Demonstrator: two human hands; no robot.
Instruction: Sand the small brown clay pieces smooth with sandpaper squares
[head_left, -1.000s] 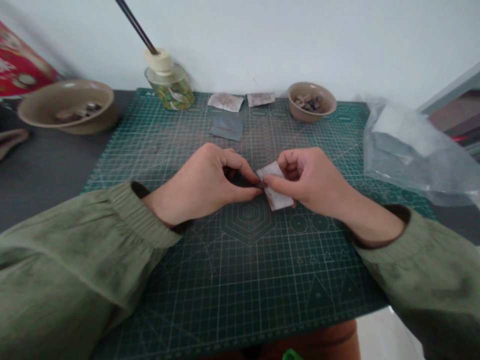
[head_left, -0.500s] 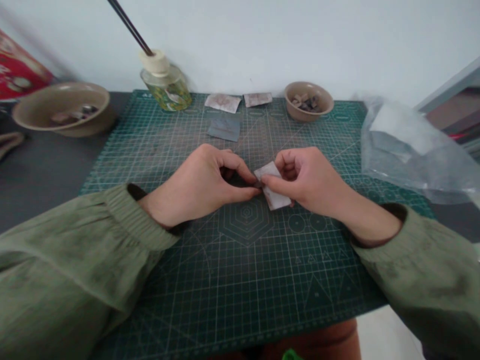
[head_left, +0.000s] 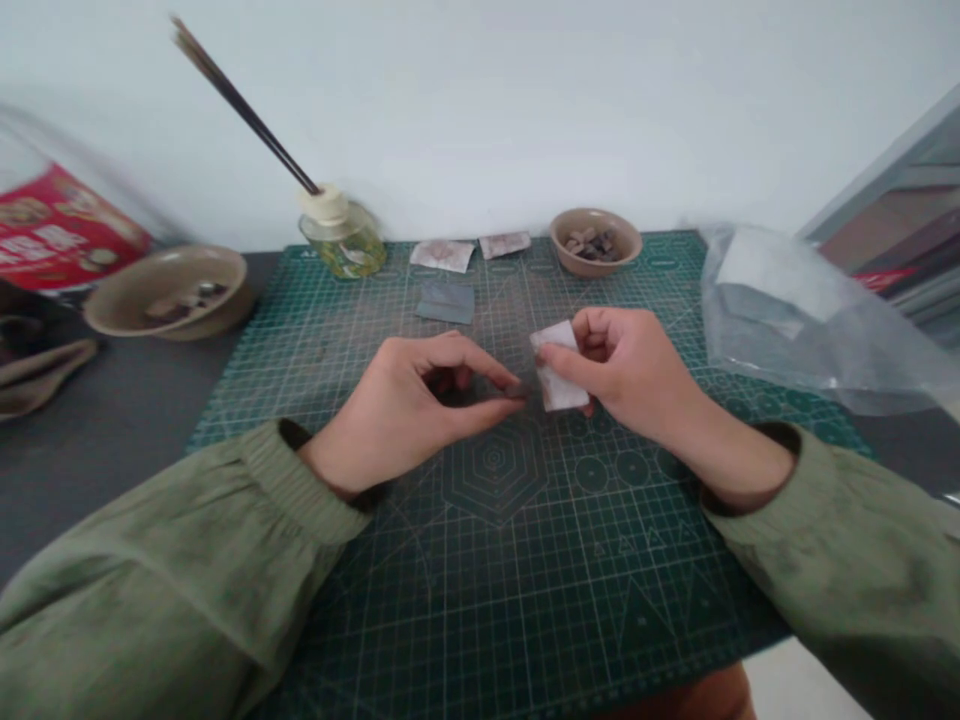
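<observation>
My left hand [head_left: 420, 395] pinches a small dark brownish piece [head_left: 514, 390] between thumb and index fingertip; most of it is hidden by the fingers. To its right, my right hand [head_left: 626, 370] grips a folded piece of sandpaper [head_left: 564, 388], pale backing outward, thumb on top and fingers behind. A narrow gap separates the sandpaper from the left fingertips. Both hands are just above a green cutting mat [head_left: 480, 590].
Behind the hands lie a grey sheet [head_left: 446, 302] and two stained pale sheets [head_left: 442, 255]. A small bowl [head_left: 596, 262] and a larger bowl [head_left: 169, 310] hold small chunks. A reed diffuser [head_left: 345, 245] stands back left; a clear plastic bag [head_left: 810, 340] lies right.
The folded sandpaper has come away from the small piece in my left fingers, leaving a gap. The view has tilted up, so background things appear lower.
</observation>
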